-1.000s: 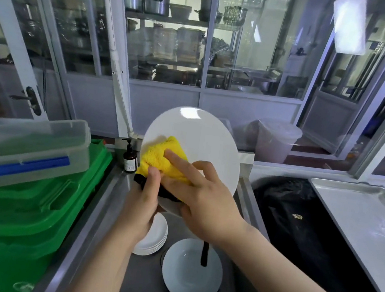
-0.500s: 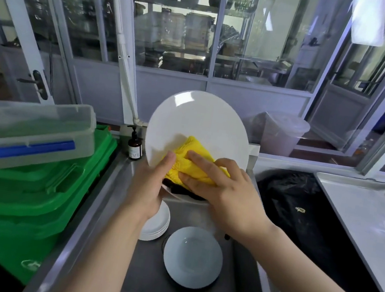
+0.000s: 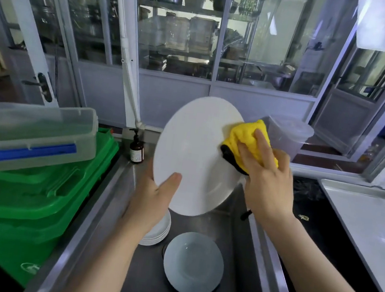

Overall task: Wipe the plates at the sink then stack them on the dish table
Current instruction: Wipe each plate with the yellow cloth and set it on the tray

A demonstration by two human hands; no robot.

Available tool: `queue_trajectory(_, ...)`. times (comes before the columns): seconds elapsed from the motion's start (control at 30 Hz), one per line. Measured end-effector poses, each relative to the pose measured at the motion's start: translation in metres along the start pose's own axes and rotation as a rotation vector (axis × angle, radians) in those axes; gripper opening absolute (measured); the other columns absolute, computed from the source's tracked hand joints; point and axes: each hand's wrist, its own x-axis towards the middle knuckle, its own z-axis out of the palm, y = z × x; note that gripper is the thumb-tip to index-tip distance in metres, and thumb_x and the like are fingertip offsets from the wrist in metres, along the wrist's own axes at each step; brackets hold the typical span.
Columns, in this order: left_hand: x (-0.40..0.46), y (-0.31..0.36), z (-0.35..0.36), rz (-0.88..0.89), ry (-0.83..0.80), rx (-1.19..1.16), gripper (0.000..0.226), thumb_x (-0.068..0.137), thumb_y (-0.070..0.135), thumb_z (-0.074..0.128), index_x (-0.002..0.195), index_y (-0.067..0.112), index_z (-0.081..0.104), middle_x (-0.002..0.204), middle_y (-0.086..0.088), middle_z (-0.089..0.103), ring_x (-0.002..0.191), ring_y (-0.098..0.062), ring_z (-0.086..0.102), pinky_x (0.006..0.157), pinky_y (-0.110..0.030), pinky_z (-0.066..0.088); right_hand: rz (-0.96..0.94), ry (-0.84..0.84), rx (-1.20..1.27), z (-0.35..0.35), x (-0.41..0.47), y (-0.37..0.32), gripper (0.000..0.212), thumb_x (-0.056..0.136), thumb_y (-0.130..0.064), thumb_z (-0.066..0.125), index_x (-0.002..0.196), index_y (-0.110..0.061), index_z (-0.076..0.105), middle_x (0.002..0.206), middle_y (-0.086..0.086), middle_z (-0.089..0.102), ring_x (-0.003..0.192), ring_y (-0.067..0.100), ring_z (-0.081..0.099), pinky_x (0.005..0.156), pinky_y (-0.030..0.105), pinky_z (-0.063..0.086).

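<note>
A large white plate (image 3: 195, 151) is held upright over the steel sink (image 3: 240, 259). My left hand (image 3: 151, 202) grips its lower left rim, thumb on the face. My right hand (image 3: 265, 181) presses a yellow cloth with a black edge (image 3: 244, 138) against the plate's right rim. In the basin below lie a pale bowl-like plate (image 3: 193, 263) and a stack of small white plates (image 3: 158, 232), partly hidden by my left wrist.
Green bins (image 3: 18, 195) with a clear lidded box (image 3: 27, 132) on top stand at the left. A brown pump bottle (image 3: 136, 150) sits at the sink's back corner. The steel dish table (image 3: 374, 221) lies at the right, beyond a dark gap. A translucent tub (image 3: 289, 137) stands behind.
The cloth and my right hand moved from the plate's lower middle up to its right rim. The plate turned to face more to the right, and my left hand shifted lower on its rim.
</note>
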Motion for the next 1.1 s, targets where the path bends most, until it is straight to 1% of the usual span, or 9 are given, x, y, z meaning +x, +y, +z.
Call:
queue_trajectory(0.13, -0.004, 0.003, 0.004, 0.115, -0.01, 0.113, 0.031, 0.085, 0.02, 0.06, 0.116, 0.025, 0.059, 0.102, 0.02, 0.067, 0.098, -0.002, 0.062, 0.078, -0.009, 0.045, 0.166, -0.009, 0.392, 0.008, 0.002, -0.016, 0.079, 0.073, 0.013, 0.05, 0.142, -0.024, 0.043, 0.156, 0.007, 0.024, 0.12, 0.038, 0.036, 0.102, 0.043, 0.034)
queue_trajectory(0.2, -0.004, 0.004, 0.006, 0.27, 0.009, 0.319, 0.024, 0.09, 0.015, 0.059, 0.114, 0.018, 0.058, 0.087, 0.015, 0.066, 0.086, -0.014, 0.06, 0.065, -0.021, 0.043, 0.284, 0.034, 0.706, 0.01, 0.004, -0.028, 0.069, 0.074, 0.01, 0.047, 0.136, -0.021, 0.047, 0.143, 0.005, 0.042, 0.122, 0.029, 0.043, 0.103, 0.042, 0.039)
queue_trajectory(0.4, 0.006, 0.002, 0.004, 0.43, -0.191, 1.02, 0.038, 0.089, 0.014, 0.05, 0.126, 0.022, 0.05, 0.102, -0.004, 0.067, 0.087, -0.037, 0.061, 0.06, -0.037, 0.035, 0.923, -0.066, 1.871, 0.004, 0.003, -0.032, 0.02, 0.089, -0.017, 0.05, 0.082, -0.016, 0.068, 0.074, 0.005, 0.067, 0.072, 0.028, 0.063, 0.062, 0.032, 0.05)
queue_trajectory(0.53, 0.017, 0.002, -0.012, 0.688, -0.268, 0.993, 0.041, 0.074, 0.003, 0.053, 0.111, 0.022, 0.049, 0.11, 0.0, 0.071, 0.079, -0.026, 0.071, 0.046, -0.031, 0.051, 0.843, -0.283, 1.914, 0.009, -0.009, -0.021, 0.075, 0.075, -0.075, 0.047, 0.109, -0.013, 0.072, 0.103, 0.013, 0.072, 0.087, 0.033, 0.07, 0.059, 0.039, 0.054)
queue_trajectory(0.7, 0.04, -0.024, -0.029, 0.869, -0.274, 0.92, 0.052, 0.07, 0.0, 0.069, 0.112, 0.023, 0.049, 0.132, 0.0, 0.061, 0.113, -0.017, 0.062, 0.072, -0.03, 0.057, 0.899, -0.35, 1.91, 0.015, -0.022, -0.016, 0.05, 0.072, -0.031, 0.065, 0.114, -0.005, 0.065, 0.102, 0.019, 0.071, 0.089, 0.035, 0.07, 0.064, 0.047, 0.056)
queue_trajectory(0.8, 0.034, -0.045, -0.025, 0.39, -0.03, 0.557, 0.072, 0.065, 0.004, 0.085, 0.124, 0.02, 0.048, 0.145, 0.008, 0.04, 0.132, -0.009, 0.04, 0.103, -0.027, 0.037, 0.902, -0.28, 1.892, 0.016, -0.029, -0.013, 0.059, 0.072, -0.026, 0.072, 0.127, -0.008, 0.058, 0.117, 0.023, 0.065, 0.105, 0.041, 0.063, 0.072, 0.053, 0.053)
queue_trajectory(0.93, 0.02, -0.048, -0.01, -0.524, 0.044, -0.495, 0.028, 0.096, 0.039, 0.051, 0.106, 0.015, 0.063, 0.106, -0.011, 0.068, 0.084, -0.02, 0.068, 0.075, -0.034, 0.056, 0.864, -0.194, 1.88, 0.015, -0.035, -0.005, 0.056, 0.076, -0.029, 0.068, 0.128, -0.008, 0.058, 0.116, 0.02, 0.066, 0.1, 0.034, 0.067, 0.067, 0.043, 0.056)
queue_trajectory(1.0, 0.017, -0.052, -0.008, -0.699, -0.078, -0.762, 0.059, 0.092, 0.059, 0.04, 0.101, 0.011, 0.073, 0.1, -0.013, 0.073, 0.082, -0.023, 0.073, 0.063, -0.032, 0.059, 0.832, -0.183, 1.915, 0.016, -0.038, 0.001, 0.054, 0.079, -0.027, 0.065, 0.129, -0.009, 0.057, 0.117, 0.019, 0.066, 0.1, 0.032, 0.067, 0.067, 0.04, 0.056)
queue_trajectory(1.1, 0.011, -0.042, 0.004, -0.704, -0.134, -0.815, 0.035, 0.082, 0.039, 0.057, 0.097, 0.011, 0.073, 0.087, -0.006, 0.076, 0.071, -0.016, 0.073, 0.052, -0.024, 0.056, 0.821, -0.224, 1.899, 0.018, -0.043, 0.014, 0.057, 0.081, -0.033, 0.066, 0.13, -0.006, 0.055, 0.117, 0.02, 0.066, 0.101, 0.03, 0.067, 0.068, 0.036, 0.057)
